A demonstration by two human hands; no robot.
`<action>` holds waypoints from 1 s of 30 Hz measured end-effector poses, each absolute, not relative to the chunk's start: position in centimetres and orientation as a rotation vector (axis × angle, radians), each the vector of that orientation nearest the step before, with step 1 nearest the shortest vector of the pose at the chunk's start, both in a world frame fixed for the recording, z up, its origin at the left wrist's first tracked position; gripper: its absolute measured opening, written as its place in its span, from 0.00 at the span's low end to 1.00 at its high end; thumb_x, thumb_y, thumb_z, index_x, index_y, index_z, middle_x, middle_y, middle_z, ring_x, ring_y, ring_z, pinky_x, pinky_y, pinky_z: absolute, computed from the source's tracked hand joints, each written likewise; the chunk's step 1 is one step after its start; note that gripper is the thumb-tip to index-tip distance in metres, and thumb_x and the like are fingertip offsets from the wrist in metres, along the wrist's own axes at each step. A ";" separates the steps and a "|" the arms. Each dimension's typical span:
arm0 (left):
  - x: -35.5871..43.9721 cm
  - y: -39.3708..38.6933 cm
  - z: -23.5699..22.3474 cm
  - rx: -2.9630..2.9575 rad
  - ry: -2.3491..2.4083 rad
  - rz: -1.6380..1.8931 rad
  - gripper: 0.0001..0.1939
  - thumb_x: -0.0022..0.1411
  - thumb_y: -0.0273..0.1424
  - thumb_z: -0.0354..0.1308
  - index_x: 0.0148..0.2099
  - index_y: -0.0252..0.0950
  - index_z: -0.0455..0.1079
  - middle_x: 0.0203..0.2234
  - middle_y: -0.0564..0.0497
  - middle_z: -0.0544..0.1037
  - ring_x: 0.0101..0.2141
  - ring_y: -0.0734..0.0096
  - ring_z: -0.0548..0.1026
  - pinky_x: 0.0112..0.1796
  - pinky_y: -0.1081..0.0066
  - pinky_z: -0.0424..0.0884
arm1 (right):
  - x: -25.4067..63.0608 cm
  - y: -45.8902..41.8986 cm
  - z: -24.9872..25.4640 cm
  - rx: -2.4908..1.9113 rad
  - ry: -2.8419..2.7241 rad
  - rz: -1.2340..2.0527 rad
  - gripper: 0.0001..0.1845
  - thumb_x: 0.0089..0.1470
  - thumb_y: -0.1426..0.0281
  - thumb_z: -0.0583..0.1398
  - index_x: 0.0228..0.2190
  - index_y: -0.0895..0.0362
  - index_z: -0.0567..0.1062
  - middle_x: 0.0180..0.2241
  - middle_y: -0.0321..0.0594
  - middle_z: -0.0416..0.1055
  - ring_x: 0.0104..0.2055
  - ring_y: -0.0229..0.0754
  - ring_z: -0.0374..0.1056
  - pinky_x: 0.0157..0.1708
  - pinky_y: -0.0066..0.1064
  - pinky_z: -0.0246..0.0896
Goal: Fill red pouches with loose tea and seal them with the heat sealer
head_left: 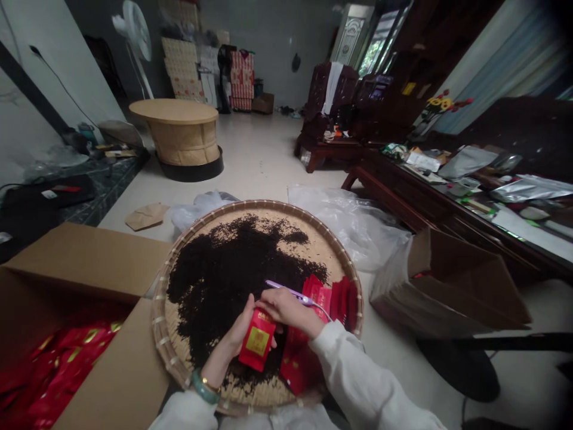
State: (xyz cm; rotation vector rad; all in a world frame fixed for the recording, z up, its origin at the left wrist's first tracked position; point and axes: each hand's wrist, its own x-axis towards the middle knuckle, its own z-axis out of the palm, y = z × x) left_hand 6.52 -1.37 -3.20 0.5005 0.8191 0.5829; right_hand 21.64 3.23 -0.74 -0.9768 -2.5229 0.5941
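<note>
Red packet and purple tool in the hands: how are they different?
The red packet is broad, while the purple tool is long and thin. The red packet carries a gold patch; the purple tool has a pale cord. The left hand holds the red packet; the right hand holds the purple tool. Both are held.

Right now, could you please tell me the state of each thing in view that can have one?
Red packet, in left hand, top covered
Purple tool, corded, held in right hand
Dark leaves, spread loose on round tray
Left box, open, red packets inside
Right box, open
</note>
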 end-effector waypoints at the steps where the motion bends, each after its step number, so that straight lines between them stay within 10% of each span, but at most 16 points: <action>1: 6.6 -1.4 -3.2 0.496 0.807 0.557 0.43 0.57 0.63 0.36 0.37 0.28 0.73 0.22 0.40 0.80 0.17 0.65 0.76 0.20 0.71 0.70 | 21.8 3.2 -0.7 -0.992 -2.510 0.603 0.17 0.62 0.65 0.54 0.22 0.57 0.68 0.20 0.33 0.63 0.22 0.33 0.59 0.25 0.25 0.50; 12: 5.0 -1.2 -1.8 0.425 0.800 0.633 0.37 0.59 0.59 0.42 0.28 0.30 0.75 0.17 0.42 0.78 0.17 0.67 0.75 0.21 0.72 0.71 | 25.7 4.5 2.4 -1.461 -2.309 0.735 0.18 0.65 0.65 0.50 0.33 0.57 0.77 0.32 0.40 0.75 0.35 0.40 0.68 0.36 0.27 0.58; 17: -1.6 -0.8 2.4 0.273 0.592 1.540 0.22 0.56 0.51 0.56 0.40 0.38 0.73 0.28 0.52 0.82 0.27 0.67 0.78 0.26 0.71 0.76 | 32.8 6.1 2.5 -2.177 -2.411 0.439 0.10 0.50 0.71 0.63 0.36 0.60 0.79 0.36 0.49 0.76 0.43 0.50 0.68 0.39 0.31 0.59; 22: -6.0 -0.6 6.0 0.345 0.500 2.078 0.30 0.61 0.56 0.44 0.54 0.40 0.63 0.52 0.60 0.75 0.50 0.75 0.72 0.44 0.81 0.71 | 34.4 5.2 1.1 -2.336 -2.407 0.438 0.10 0.42 0.76 0.65 0.31 0.59 0.81 0.33 0.50 0.77 0.42 0.52 0.70 0.36 0.31 0.59; 30: -2.6 1.3 1.9 0.124 0.229 1.733 0.50 0.45 0.65 0.51 0.62 0.39 0.57 0.52 0.43 0.75 0.47 0.57 0.75 0.43 0.62 0.73 | 33.5 4.3 0.4 -2.340 -2.338 0.453 0.08 0.47 0.75 0.61 0.30 0.58 0.81 0.34 0.49 0.78 0.40 0.48 0.72 0.35 0.30 0.60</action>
